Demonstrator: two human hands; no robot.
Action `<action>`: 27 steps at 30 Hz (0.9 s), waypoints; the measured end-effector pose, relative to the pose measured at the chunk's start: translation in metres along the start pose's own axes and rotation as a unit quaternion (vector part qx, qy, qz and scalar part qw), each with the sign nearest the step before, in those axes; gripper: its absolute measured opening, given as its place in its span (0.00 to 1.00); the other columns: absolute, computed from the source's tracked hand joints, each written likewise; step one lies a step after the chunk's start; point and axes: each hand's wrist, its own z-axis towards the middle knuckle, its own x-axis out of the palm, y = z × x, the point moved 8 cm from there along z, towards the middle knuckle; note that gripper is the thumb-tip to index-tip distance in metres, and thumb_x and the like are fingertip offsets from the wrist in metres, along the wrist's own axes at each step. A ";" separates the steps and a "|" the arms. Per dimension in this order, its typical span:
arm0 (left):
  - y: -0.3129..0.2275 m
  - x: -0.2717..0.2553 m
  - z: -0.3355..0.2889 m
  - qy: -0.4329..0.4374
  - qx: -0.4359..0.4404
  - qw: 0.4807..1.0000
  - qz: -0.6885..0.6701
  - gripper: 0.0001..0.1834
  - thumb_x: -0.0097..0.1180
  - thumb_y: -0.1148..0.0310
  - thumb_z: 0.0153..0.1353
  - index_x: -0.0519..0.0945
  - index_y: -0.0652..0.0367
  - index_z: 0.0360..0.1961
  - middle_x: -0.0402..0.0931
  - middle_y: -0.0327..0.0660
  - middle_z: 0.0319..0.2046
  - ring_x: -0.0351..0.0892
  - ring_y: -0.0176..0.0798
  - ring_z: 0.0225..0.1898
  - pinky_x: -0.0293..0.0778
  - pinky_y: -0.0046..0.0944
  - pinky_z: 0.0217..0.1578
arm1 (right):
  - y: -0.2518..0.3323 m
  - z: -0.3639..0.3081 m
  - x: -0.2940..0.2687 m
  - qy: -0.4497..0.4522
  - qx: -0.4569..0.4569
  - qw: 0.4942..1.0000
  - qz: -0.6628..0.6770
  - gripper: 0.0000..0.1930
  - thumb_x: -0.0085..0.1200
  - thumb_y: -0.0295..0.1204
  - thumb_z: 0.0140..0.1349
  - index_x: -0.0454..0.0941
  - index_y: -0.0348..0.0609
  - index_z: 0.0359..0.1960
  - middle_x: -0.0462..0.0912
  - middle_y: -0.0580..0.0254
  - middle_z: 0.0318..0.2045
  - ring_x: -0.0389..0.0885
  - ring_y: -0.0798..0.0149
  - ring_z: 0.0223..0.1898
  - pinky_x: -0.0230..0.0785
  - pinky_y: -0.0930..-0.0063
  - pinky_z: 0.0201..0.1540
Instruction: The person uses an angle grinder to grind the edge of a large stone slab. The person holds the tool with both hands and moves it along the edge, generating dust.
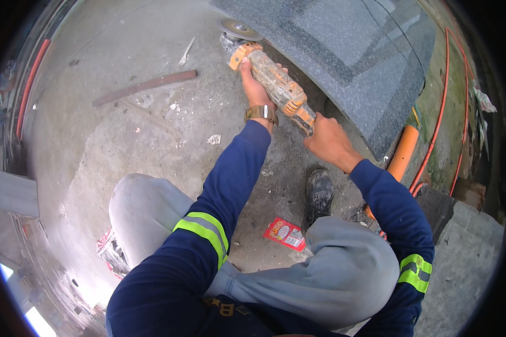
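Note:
An orange angle grinder [276, 78], coated in grey dust, is held in both my hands. My left hand [257, 87] wraps round its body just behind the head, thumb on top and fingers mostly hidden beneath. At the rear, my right hand [331, 140] grips the handle end. The round grinding disc [240, 29] at the far end sits close to the edge of a polished grey stone slab [371, 73]; I cannot tell whether they touch. Whether the disc is spinning does not show clearly.
A brown strip [146, 87] lies on the concrete floor at left. At right are an orange pipe [402, 154] and a red hose [441, 112]. Near my boot [319, 194] lies a red packet [285, 233]. Another red hose or pipe [31, 87] runs along the far left.

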 end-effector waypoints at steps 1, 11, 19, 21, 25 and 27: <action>0.000 0.000 0.002 0.004 -0.001 1.000 -0.003 0.38 0.44 0.34 0.60 0.68 0.61 0.52 0.77 0.54 0.37 0.81 0.53 0.37 0.79 0.51 0.34 | 0.001 0.001 -0.001 -0.001 -0.003 1.000 -0.001 0.27 0.60 0.28 0.49 0.71 0.18 0.48 0.81 0.29 0.33 0.83 0.37 0.39 0.75 0.54 0.44; -0.002 -0.002 0.017 0.013 -0.001 1.000 0.002 0.41 0.43 0.34 0.60 0.66 0.62 0.56 0.76 0.55 0.38 0.81 0.54 0.38 0.78 0.52 0.36 | 0.006 0.010 -0.002 0.019 0.014 1.000 -0.014 0.24 0.59 0.28 0.52 0.73 0.24 0.49 0.83 0.33 0.37 0.84 0.39 0.41 0.77 0.54 0.46; -0.002 0.000 0.013 0.004 -0.003 1.000 0.011 0.41 0.43 0.34 0.60 0.66 0.63 0.57 0.76 0.55 0.39 0.81 0.54 0.39 0.79 0.52 0.36 | 0.004 0.010 -0.002 0.015 0.016 1.000 -0.011 0.24 0.60 0.29 0.52 0.73 0.24 0.49 0.83 0.34 0.36 0.84 0.40 0.40 0.78 0.55 0.45; 0.000 0.000 0.012 0.007 -0.003 1.000 0.004 0.41 0.43 0.34 0.61 0.66 0.63 0.57 0.76 0.55 0.39 0.81 0.53 0.38 0.79 0.52 0.35 | 0.002 0.009 0.000 0.015 0.015 1.000 -0.012 0.25 0.60 0.29 0.52 0.73 0.24 0.50 0.83 0.34 0.36 0.84 0.40 0.40 0.78 0.55 0.44; -0.001 -0.001 0.008 0.005 0.001 1.000 0.005 0.41 0.42 0.34 0.61 0.66 0.63 0.56 0.76 0.55 0.38 0.81 0.53 0.37 0.79 0.52 0.34 | 0.002 0.007 0.001 0.032 0.019 0.999 -0.010 0.27 0.61 0.29 0.51 0.72 0.23 0.51 0.83 0.33 0.36 0.84 0.41 0.39 0.78 0.56 0.44; 0.002 -0.001 0.003 0.001 0.002 1.000 0.008 0.41 0.42 0.33 0.61 0.67 0.63 0.56 0.76 0.55 0.38 0.81 0.53 0.37 0.79 0.52 0.34 | 0.000 0.004 0.001 0.027 0.013 1.000 -0.005 0.28 0.62 0.29 0.50 0.71 0.21 0.51 0.82 0.33 0.34 0.84 0.40 0.38 0.78 0.56 0.43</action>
